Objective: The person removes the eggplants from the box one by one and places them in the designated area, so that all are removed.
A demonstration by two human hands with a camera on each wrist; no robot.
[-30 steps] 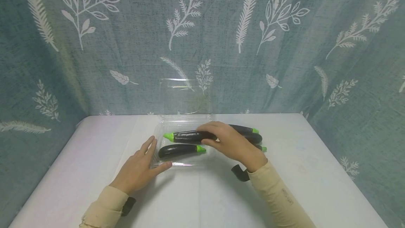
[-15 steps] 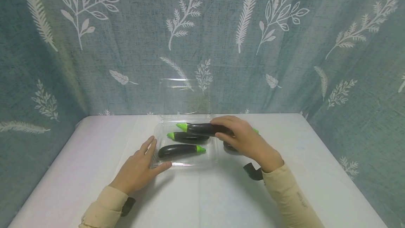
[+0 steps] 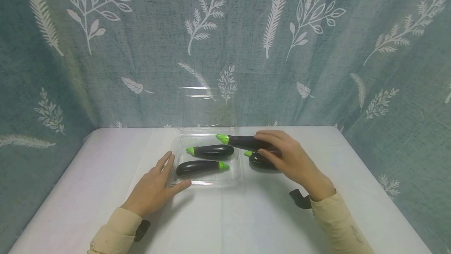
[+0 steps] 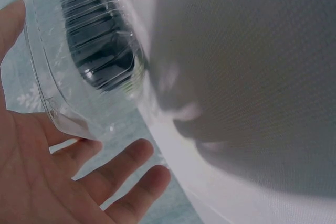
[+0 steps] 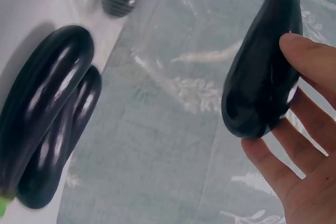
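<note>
My right hand (image 3: 290,160) holds a dark eggplant (image 3: 243,141) with a bright green stem end, raised above the table. In the right wrist view, thumb and fingers grip this eggplant (image 5: 262,72) near its rounded end. Under and beside that hand, more eggplants (image 3: 260,162) lie together on the table, partly hidden. A clear plastic clamshell box (image 3: 208,182) stands with its lid (image 3: 206,107) up. Inside lie two eggplants, a rear one (image 3: 213,151) and a front one (image 3: 199,168). My left hand (image 3: 153,189) rests against the box's left front corner, fingers extended.
The white table (image 3: 116,160) ends at a patterned blue-green curtain (image 3: 151,50) at the back and sides. A dark strap piece (image 3: 300,199) shows below the right wrist. In the right wrist view, eggplants (image 5: 44,93) lie closely side by side.
The right hand has lifted the eggplant from over the box and carried it right, uncovering the rear eggplant inside. The left hand has stayed in place.
</note>
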